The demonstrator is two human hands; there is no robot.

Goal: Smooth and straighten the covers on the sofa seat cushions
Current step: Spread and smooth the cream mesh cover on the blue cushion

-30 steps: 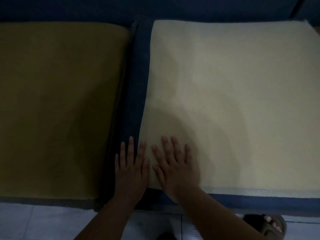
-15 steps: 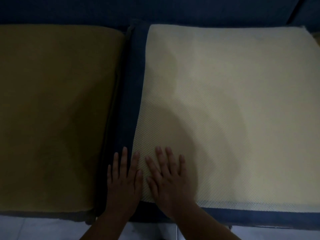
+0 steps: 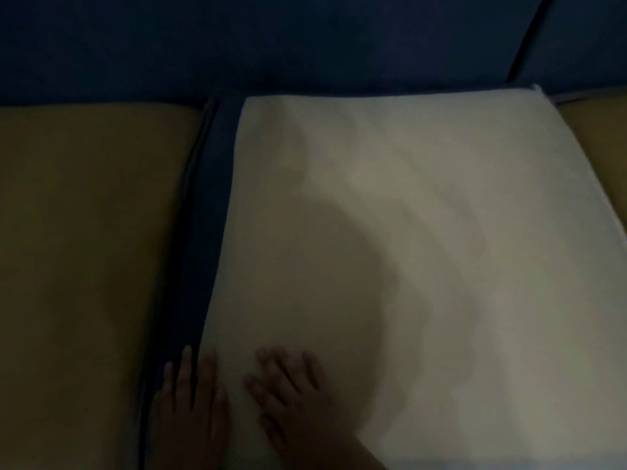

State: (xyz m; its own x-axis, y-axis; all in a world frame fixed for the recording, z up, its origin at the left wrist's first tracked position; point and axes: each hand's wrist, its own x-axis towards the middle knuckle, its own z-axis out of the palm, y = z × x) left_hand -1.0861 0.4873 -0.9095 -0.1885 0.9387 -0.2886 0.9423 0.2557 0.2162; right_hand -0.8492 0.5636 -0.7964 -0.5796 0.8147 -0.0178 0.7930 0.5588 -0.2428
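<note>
Left hand [image 3: 190, 405]: flat, fingers straight, gripping nothing, lying across the blue side of the middle seat cushion [image 3: 212, 232] and the left edge of its cream mesh cover [image 3: 424, 249]. Right hand [image 3: 291, 395]: flat, fingers spread, gripping nothing, resting on that cover's near left corner. Cover: spread over the cushion top, mustard cushion [image 3: 84, 249] to its left, sofa back [image 3: 305, 39] behind.

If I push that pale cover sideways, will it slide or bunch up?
Probably floppy: the pale cover lies thin and flat. It likely slides easily too, since it sits off-centre, leaving the blue cushion bare along the left.
</note>
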